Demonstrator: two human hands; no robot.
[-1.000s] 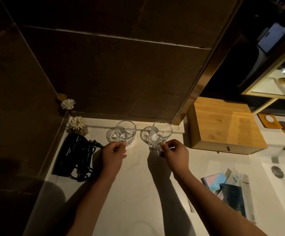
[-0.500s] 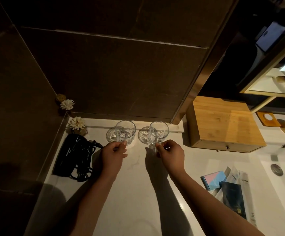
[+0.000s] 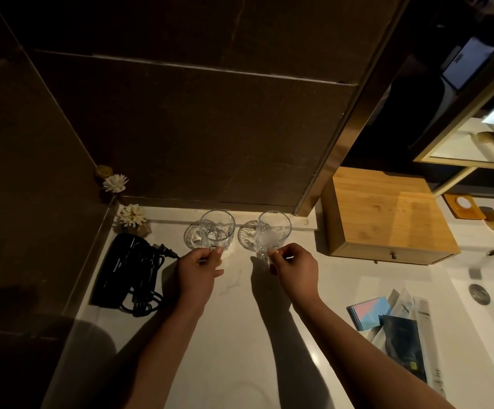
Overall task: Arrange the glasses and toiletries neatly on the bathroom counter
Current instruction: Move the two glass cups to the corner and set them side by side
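Two bare forearms, cut off by the lower edge, reach over the white tabletop (image 3: 234, 343). The left hand (image 3: 200, 271) pinches the base of the left glass (image 3: 216, 230), and the right hand (image 3: 294, 268) pinches the base of the right glass (image 3: 272, 231); the fingers hide both bases, so whether the two glasses stand on the surface is unclear. Right of the right fingers, several toiletry packets (image 3: 393, 323) overlap, too dim to count. Left of the left fingers lies one black hairdryer (image 3: 127, 270). Beyond the fingers stand one wooden box (image 3: 387, 214) and one white flower (image 3: 132, 215), mirrored in the wall.
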